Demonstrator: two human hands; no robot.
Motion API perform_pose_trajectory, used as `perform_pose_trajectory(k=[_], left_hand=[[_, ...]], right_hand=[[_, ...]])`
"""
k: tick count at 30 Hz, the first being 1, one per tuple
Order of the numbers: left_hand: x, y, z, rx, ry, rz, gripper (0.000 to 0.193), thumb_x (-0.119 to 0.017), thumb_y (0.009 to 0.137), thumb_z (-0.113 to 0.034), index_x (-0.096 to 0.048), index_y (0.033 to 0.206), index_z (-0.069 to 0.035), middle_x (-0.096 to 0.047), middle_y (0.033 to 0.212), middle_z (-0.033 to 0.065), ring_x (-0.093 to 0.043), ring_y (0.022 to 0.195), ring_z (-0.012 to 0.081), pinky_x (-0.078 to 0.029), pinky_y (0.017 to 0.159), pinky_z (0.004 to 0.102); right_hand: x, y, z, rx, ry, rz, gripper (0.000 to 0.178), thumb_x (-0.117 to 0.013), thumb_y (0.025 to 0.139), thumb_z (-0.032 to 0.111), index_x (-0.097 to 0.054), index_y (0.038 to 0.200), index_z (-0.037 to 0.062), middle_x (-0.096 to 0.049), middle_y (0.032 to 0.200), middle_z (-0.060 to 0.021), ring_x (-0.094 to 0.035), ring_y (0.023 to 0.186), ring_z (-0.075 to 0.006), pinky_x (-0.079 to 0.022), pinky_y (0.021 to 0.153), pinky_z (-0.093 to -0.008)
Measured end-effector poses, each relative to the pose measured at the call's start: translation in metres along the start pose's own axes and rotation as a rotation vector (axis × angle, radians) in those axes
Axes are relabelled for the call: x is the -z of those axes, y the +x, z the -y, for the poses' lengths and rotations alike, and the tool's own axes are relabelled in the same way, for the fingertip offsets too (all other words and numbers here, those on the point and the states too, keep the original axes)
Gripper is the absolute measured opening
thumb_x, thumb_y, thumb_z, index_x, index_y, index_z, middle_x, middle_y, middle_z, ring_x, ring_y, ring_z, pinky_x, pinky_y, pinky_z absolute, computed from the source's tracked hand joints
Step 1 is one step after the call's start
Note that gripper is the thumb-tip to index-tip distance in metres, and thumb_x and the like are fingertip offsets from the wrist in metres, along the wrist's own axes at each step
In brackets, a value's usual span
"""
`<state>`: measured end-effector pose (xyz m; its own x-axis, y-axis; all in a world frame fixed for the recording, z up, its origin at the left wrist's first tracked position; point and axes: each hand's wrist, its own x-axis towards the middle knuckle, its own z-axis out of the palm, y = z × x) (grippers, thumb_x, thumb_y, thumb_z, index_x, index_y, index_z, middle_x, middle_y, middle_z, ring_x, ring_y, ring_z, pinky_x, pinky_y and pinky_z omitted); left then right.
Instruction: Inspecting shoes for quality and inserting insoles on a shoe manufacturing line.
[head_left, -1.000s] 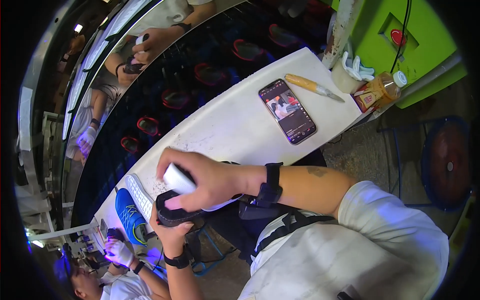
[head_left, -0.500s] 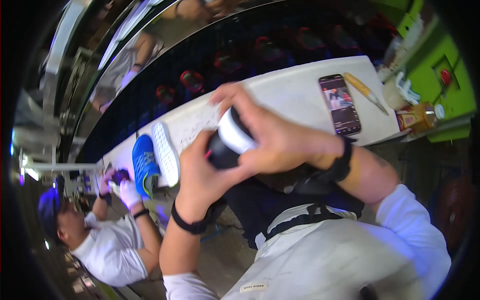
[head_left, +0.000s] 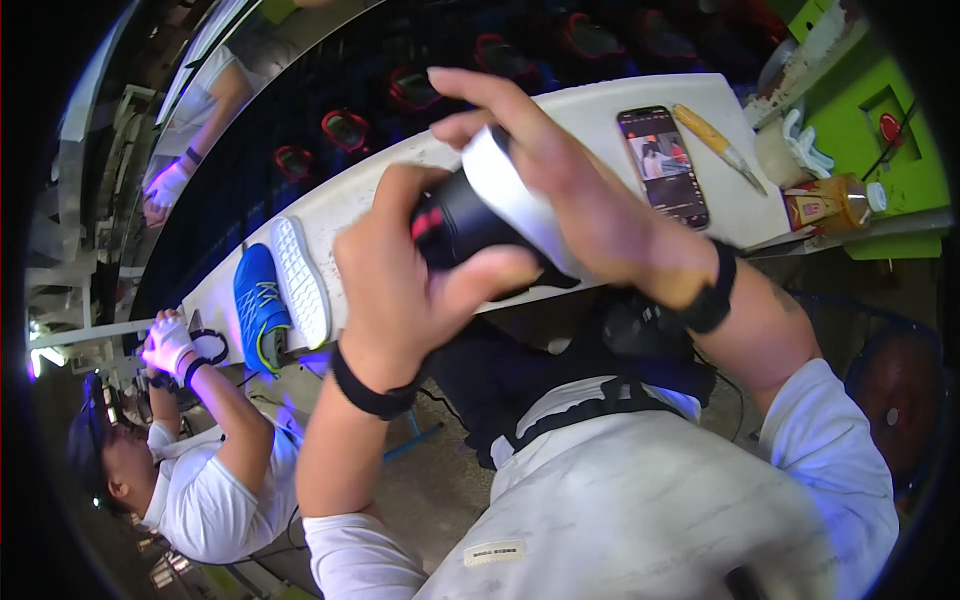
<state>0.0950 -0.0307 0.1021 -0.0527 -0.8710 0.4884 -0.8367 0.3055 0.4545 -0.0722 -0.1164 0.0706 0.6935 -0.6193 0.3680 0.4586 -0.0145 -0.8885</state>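
A black shoe (head_left: 465, 218) with a white sole (head_left: 508, 185) and red marks is held up over the bench between my hands. My left hand (head_left: 385, 275) is closed round its black upper, with the thumb stretched along the near side. The palm of my right hand (head_left: 580, 190) lies against the white sole; its fingers reach out past the shoe, and its thumb is hidden. Left of my hands, a blue shoe (head_left: 258, 300) rests on the bench beside a loose white sole (head_left: 300, 275).
A phone (head_left: 662, 165), a wooden-handled knife (head_left: 715, 145) and an amber bottle (head_left: 830, 203) are on the right of the white bench (head_left: 590, 120). Behind it runs a dark machine bed with red-rimmed forms (head_left: 345, 130). At left, a co-worker (head_left: 220, 470) wears white gloves.
My right hand has opened from its curled grip, its fingers now stretched past the sole. The shoe has turned, showing more black upper. The co-worker's gloved hands have moved left.
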Motion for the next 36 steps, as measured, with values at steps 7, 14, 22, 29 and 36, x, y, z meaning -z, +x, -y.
perform_pose_trajectory(k=[7, 14, 22, 29, 36], left_hand=[[0.027, -0.096, -0.002, 0.186, -0.227, -0.013, 0.104, -0.074, 0.07, -0.072, -0.049, 0.14, 0.001, -0.038, 0.147, 0.0288, -0.043, 0.135, 0.0389, -0.035, 0.112, 0.0475], [0.034, -0.138, -0.008, 0.333, -0.066, 0.034, 0.082, -0.088, 0.06, -0.046, -0.058, 0.123, -0.002, -0.04, 0.145, 0.0282, -0.042, 0.136, 0.0388, -0.034, 0.112, 0.0475], [0.035, -0.121, -0.027, 0.521, 0.003, 0.093, 0.078, -0.086, 0.065, -0.055, -0.057, 0.115, -0.002, -0.034, 0.15, 0.029, -0.045, 0.133, 0.0371, -0.038, 0.107, 0.0435], [0.039, -0.109, -0.011, 0.528, -0.045, 0.139, 0.082, -0.088, 0.064, -0.061, -0.057, 0.111, -0.001, -0.038, 0.148, 0.0275, -0.046, 0.131, 0.0348, -0.038, 0.107, 0.0433], [0.031, -0.105, -0.006, 0.423, -0.022, 0.078, 0.056, -0.081, 0.073, -0.04, -0.059, 0.106, -0.002, -0.044, 0.14, 0.0278, -0.048, 0.128, 0.0367, -0.038, 0.106, 0.043]], right_hand=[[-0.018, -0.074, -0.042, 0.165, -0.913, -0.074, 0.085, -0.089, 0.064, 0.028, -0.053, 0.139, 0.0099, -0.062, 0.12, -0.0151, -0.06, 0.109, -0.0348, -0.047, 0.096, -0.0453], [-0.012, -0.096, -0.069, 0.146, -0.873, 0.038, 0.077, -0.088, 0.065, 0.032, -0.06, 0.133, 0.0073, -0.061, 0.126, -0.0136, -0.061, 0.11, -0.0356, -0.049, 0.096, -0.0452], [-0.021, -0.106, -0.069, 0.256, -0.751, -0.057, 0.03, -0.085, 0.066, 0.011, -0.066, 0.089, 0.0076, -0.062, 0.114, -0.0114, -0.061, 0.115, -0.0331, -0.047, 0.098, -0.0491], [-0.007, -0.097, -0.063, 0.18, -0.661, 0.008, 0.032, -0.079, 0.078, 0.027, -0.063, 0.1, 0.0092, -0.058, 0.105, -0.0096, -0.057, 0.112, -0.0325, -0.044, 0.096, -0.0455], [0.007, -0.079, -0.076, -0.115, -0.758, 0.125, 0.069, -0.067, 0.091, 0.05, -0.054, 0.134, -0.0018, -0.063, 0.116, -0.0213, -0.063, 0.104, -0.0311, -0.048, 0.094, -0.0398]])
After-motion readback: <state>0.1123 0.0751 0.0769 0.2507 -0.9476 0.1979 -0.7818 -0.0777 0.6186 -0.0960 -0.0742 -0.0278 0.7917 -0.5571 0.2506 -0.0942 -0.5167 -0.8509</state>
